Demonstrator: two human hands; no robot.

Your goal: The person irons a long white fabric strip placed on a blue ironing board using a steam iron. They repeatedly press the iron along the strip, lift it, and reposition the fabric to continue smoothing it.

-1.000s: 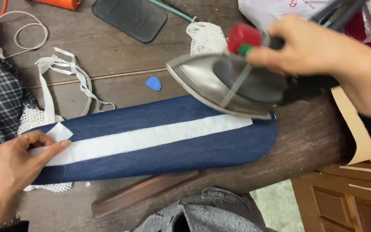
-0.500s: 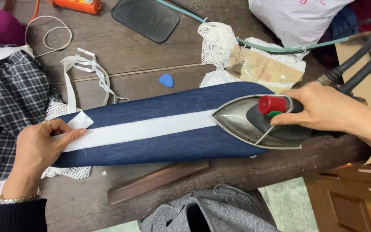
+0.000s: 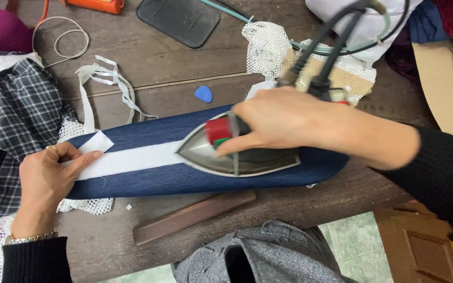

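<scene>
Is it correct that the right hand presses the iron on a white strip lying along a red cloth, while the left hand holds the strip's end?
Not quite. In the head view the cloth under the white strip is dark blue, not red. The right hand does press the iron, and the left hand holds the strip's end.

A: Where does the metal iron with the red dial [image 3: 237,149] sit?

B: On the long blue denim piece [image 3: 148,181], over the white fabric strip [image 3: 132,160] running along its middle. The right hand [image 3: 284,123] is on top of the iron.

A: And the left hand [image 3: 45,178]?

B: At nine o'clock from the iron, on the strip's end.

A: Around them?

B: The small blue chalk wedge [image 3: 203,94] lies at twelve o'clock on the brown wooden table [image 3: 153,57], the dark wooden slat [image 3: 195,216] at six o'clock, the checked cloth [image 3: 11,126] far at nine.
</scene>
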